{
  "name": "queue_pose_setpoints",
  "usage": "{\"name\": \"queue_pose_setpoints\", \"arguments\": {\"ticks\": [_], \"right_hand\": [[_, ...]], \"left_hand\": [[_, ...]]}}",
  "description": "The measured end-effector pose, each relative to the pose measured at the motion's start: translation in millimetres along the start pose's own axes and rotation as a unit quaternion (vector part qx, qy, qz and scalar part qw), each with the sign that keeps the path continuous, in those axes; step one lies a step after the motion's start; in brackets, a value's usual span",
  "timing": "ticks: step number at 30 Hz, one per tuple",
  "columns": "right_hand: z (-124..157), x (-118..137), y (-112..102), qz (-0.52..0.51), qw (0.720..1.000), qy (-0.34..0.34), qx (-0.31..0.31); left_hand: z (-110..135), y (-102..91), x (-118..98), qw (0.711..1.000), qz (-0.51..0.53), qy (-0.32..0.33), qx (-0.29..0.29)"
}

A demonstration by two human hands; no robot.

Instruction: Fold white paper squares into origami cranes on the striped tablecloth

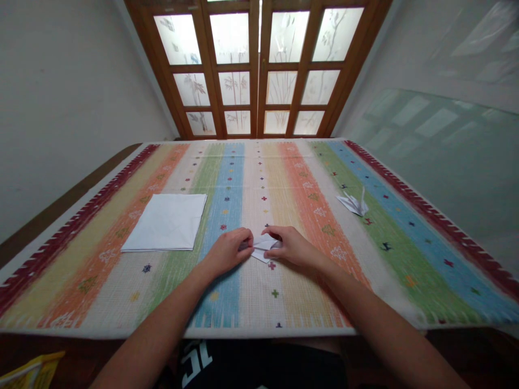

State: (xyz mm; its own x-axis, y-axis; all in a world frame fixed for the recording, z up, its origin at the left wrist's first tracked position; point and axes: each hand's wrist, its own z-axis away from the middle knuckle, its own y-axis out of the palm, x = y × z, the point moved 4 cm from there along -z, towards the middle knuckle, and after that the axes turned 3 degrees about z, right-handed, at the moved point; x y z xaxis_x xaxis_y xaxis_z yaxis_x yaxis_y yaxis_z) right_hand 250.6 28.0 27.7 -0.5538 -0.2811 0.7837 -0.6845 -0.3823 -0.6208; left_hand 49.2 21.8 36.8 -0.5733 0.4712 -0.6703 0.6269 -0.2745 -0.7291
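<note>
The folded piece [260, 254] is matt paper, the tablecloth [279, 189] textured fabric.

Light comes in through glass squares [229, 40] with plant pictures, set in big brown doors [254, 84]. Pale walls [73, 108] stand beside a table with a stripy cloth [231, 178]

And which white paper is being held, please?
The small folded piece, between left hand and right hand; the flat square and pointed figure lie untouched.

folded white paper [263, 245]: small, layered, with flaps and a sharp lower corner. held at both ends, its outer parts covered. position: at the pale middle stripe of the tablecloth [259, 294]; contact with the cloth cannot be confirmed.
</note>
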Motion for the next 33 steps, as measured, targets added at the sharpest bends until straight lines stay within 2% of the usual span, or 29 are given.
{"name": "queue_pose_setpoints", "arguments": {"ticks": [5,10,12,15,19,22,26,30,33], "right_hand": [[2.1,-1.9,0.0,-0.012,1.0,0.001,-0.005],[5.5,6.0,-0.4,0.01,0.999,-0.041,0.007],[5.8,11.2,-4.0,0.064,0.994,-0.089,-0.02],[5.7,17.1,-8.1,0.17,0.97,-0.158,-0.068],[5.1,21.4,-7.7,0.238,0.946,-0.197,-0.097],[5.0,24.4,-5.7,0.245,0.945,-0.201,-0.075],[6.0,24.8,-6.3,0.201,0.962,-0.182,-0.013],[5.6,19.3,-7.0,0.191,0.969,-0.158,0.008],[4.8,16.7,-4.3,0.201,0.965,-0.166,0.014]], "left_hand": [[0.8,-3.8,-1.9,0.999,0.029,0.006,-0.04],[2.5,-3.7,-2.8,0.995,0.101,-0.001,-0.012],[3.5,-3.8,-4.0,0.995,0.099,0.012,-0.012],[4.5,-4.0,-6.5,0.996,0.059,0.056,-0.031],[4.5,-2.4,-8.7,0.993,-0.009,0.116,-0.031],[4.2,-2.2,-8.0,0.989,-0.061,0.133,-0.037],[3.8,-2.2,-5.1,0.988,-0.087,0.12,-0.042],[3.5,-1.6,-1.9,0.994,-0.077,0.08,-0.004],[4.7,-3.2,-1.9,0.996,-0.051,0.063,0.026]]}}
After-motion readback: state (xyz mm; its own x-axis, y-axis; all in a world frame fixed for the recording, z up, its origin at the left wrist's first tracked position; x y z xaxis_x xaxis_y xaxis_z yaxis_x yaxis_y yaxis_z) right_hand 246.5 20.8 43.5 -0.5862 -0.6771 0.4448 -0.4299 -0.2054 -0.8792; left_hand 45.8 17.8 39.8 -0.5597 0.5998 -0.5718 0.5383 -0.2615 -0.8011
